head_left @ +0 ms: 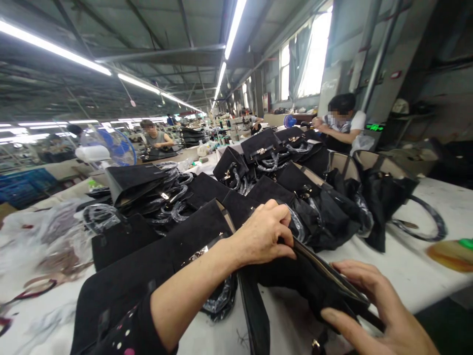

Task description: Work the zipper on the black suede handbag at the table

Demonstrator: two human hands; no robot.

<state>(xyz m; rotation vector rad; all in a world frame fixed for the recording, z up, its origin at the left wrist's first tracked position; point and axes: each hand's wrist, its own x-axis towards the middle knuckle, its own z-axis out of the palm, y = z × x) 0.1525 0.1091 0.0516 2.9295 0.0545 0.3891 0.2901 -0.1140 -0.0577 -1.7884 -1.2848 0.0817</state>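
A black handbag [303, 278] with a beige lining edge lies before me, tilted on the table. My left hand [265, 232] reaches across from the left and is closed on the bag's upper edge, the fingertips curled at the opening. At the other end of that edge, my right hand [373, 308] grips the bag between thumb and fingers. Under my left forearm is another black handbag [148, 271] with a metal clasp [197, 254]. Its plastic-wrapped handle [221, 298] hangs on the table side.
Many black handbags [260, 143] are heaped across the white table [424, 254]. Clear plastic bags [48, 236] lie at left, and a green-capped bottle of amber liquid [449, 254] at right. Beyond are a blue fan [116, 147] and seated people [345, 123].
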